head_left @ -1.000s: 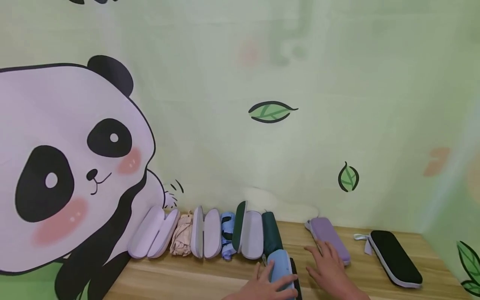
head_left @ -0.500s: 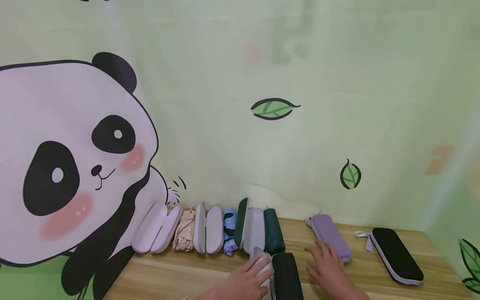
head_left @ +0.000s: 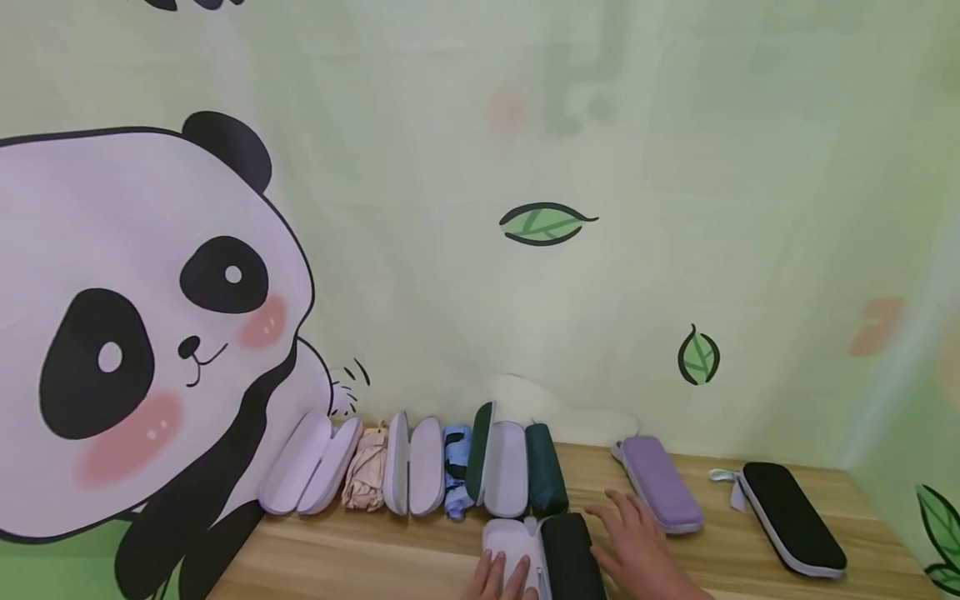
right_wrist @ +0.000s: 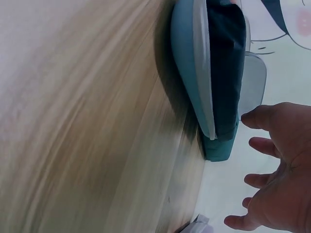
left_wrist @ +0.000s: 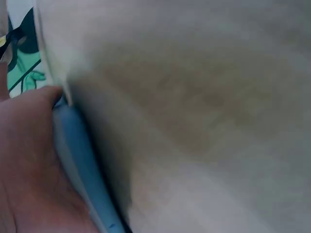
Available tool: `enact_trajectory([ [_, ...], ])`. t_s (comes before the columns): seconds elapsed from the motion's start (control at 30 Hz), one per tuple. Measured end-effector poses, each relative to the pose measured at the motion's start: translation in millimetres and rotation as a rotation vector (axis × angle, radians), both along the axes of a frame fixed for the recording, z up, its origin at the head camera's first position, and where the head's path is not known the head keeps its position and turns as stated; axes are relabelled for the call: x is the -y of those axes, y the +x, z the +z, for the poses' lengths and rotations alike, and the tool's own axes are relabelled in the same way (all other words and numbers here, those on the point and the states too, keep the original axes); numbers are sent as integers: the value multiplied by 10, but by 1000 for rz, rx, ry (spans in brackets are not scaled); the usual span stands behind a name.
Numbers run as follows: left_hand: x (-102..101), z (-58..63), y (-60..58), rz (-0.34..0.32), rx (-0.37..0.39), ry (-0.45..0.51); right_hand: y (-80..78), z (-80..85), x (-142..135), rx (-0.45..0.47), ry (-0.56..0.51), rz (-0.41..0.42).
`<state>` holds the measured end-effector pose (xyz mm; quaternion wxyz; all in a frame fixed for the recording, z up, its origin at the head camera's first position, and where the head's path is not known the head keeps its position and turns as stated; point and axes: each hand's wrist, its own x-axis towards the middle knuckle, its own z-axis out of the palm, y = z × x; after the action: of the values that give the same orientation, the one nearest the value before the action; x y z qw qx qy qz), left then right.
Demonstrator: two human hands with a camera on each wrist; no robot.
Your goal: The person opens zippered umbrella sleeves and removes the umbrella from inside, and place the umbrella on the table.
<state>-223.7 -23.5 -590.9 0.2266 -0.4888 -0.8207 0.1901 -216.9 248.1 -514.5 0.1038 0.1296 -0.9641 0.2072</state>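
Note:
A blue zip case [left_wrist: 80,150] lies unfolded at the front of the table, its pale grey lining [head_left: 512,540] facing up. My left hand [head_left: 497,582] rests its extended fingers on that lining; the palm and wrist are below the head view's edge. In the right half of the case sits a dark folded bundle [head_left: 573,557], fabric-like in the right wrist view and resembling a compact umbrella [right_wrist: 226,68]. My right hand [head_left: 636,543] hovers just right of the bundle, fingers spread and nothing in its grasp. In the right wrist view its fingertips point toward the bundle.
Behind stands a row: open pale cases [head_left: 307,475], a beige folded bundle [head_left: 366,473], a blue one [head_left: 456,471], an open green-backed case [head_left: 506,467] and a dark green bundle [head_left: 546,468]. A purple case [head_left: 660,483] and a black case [head_left: 793,517] lie right.
The case's blue lid has swung over to the left and down, exposing the lining and the dark bundle. My left hand has moved lower with it; my right hand has shifted slightly left.

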Motion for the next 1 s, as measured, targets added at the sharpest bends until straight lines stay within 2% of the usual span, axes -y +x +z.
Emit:
enact_trajectory([
  [0.1, 11, -132, 15, 16, -52, 51, -7, 31, 24, 34, -11, 5],
  [0.2, 14, -201, 4, 22, -100, 75, -13, 37, 40, 59, -25, 5],
  [0.33, 21, -268, -11, 1, -203, 81, -6, 19, 72, 83, -35, 11],
  [0.57, 32, -278, 7, 29, -176, 53, 30, 31, 157, 103, -22, 4],
  [0.7, 24, -370, -44, -7, -292, 129, 47, 87, 200, 122, -35, 12],
  [0.87, -18, -492, -138, -107, -446, 302, 56, 96, 296, 224, -50, -45],
  [0.93, -34, -514, -153, -130, -462, 350, 61, 87, 357, 263, -49, -71],
  [1.0, -38, -521, -145, -118, -447, 346, 71, 66, 428, 269, -37, -79],
])
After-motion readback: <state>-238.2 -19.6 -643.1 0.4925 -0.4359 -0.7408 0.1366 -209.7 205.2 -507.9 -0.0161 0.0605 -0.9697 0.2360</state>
